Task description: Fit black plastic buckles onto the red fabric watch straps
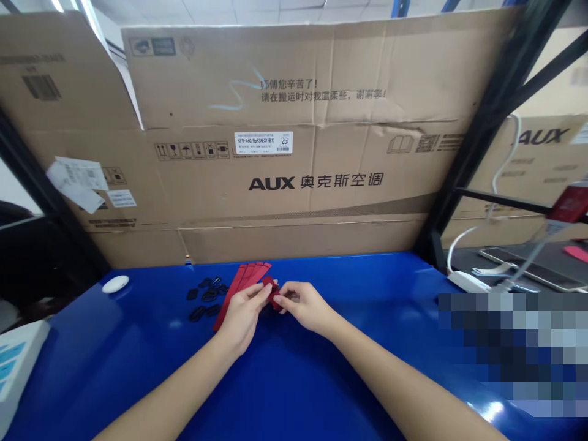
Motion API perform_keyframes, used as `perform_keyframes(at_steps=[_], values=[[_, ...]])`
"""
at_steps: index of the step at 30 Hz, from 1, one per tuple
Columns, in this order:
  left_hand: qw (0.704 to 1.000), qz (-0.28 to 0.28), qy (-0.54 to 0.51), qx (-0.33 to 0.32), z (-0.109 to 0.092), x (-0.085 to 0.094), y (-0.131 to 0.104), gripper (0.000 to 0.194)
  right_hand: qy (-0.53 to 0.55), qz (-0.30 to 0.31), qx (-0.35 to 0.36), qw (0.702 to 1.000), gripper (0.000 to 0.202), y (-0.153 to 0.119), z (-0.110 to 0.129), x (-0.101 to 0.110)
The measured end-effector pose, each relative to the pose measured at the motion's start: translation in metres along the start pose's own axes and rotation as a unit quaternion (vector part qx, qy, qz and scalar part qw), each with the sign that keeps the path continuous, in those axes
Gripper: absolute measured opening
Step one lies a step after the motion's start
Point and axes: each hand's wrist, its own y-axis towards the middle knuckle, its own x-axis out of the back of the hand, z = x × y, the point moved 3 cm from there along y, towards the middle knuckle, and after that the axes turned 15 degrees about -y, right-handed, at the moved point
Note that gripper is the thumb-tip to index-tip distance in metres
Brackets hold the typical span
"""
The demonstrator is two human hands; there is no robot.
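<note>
My left hand [245, 312] and my right hand [302, 304] meet near the middle of the blue table. Between their fingertips is a piece of dark red strap [274, 294], pinched by both hands. Part of it is hidden behind the fingers, and a dark bit shows at its lower edge. Beside my left hand, several red straps [239, 283] with dark cross lines lie side by side, partly covered by that hand. Left of them lie several small black plastic buckles [209, 296].
The blue table [151, 367] reaches back to a cardboard panel [340, 147] between black frame posts [478, 116]. A white round disc [115, 284] lies at the left. A white-and-blue box [21, 361] stands at the left edge. A white power strip [468, 282] and phone [528, 266] lie right.
</note>
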Motion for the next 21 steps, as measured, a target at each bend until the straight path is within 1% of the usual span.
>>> perform_keyframes(at_steps=[5, 9, 13, 16, 19, 21], values=[[1.0, -0.004, 0.003, 0.002, 0.0007, -0.0011, -0.0011, 0.026, -0.012, -0.004, 0.015, 1.0, 0.022, 0.0003, 0.0002, 0.0037], [1.0, 0.012, 0.019, 0.0, 0.0013, -0.005, -0.0038, 0.024, -0.023, -0.016, 0.025, 0.999, 0.022, 0.0, -0.0009, 0.004], [0.999, 0.017, 0.047, -0.011, 0.0015, -0.0057, -0.0049, 0.025, -0.021, -0.036, 0.011, 0.999, 0.024, 0.0012, -0.0028, 0.0025], [0.999, 0.012, 0.044, -0.011, 0.0009, -0.0041, -0.004, 0.025, -0.005, -0.046, -0.007, 0.999, 0.023, 0.0024, -0.002, 0.0023], [0.999, 0.001, 0.039, -0.027, -0.0008, -0.0018, -0.0027, 0.025, -0.043, -0.052, 0.015, 0.998, 0.018, 0.0028, 0.001, 0.0041], [0.997, -0.001, 0.059, -0.043, -0.001, -0.0009, -0.0023, 0.027, -0.076, -0.058, 0.03, 0.995, 0.014, 0.0026, 0.0017, 0.0055]])
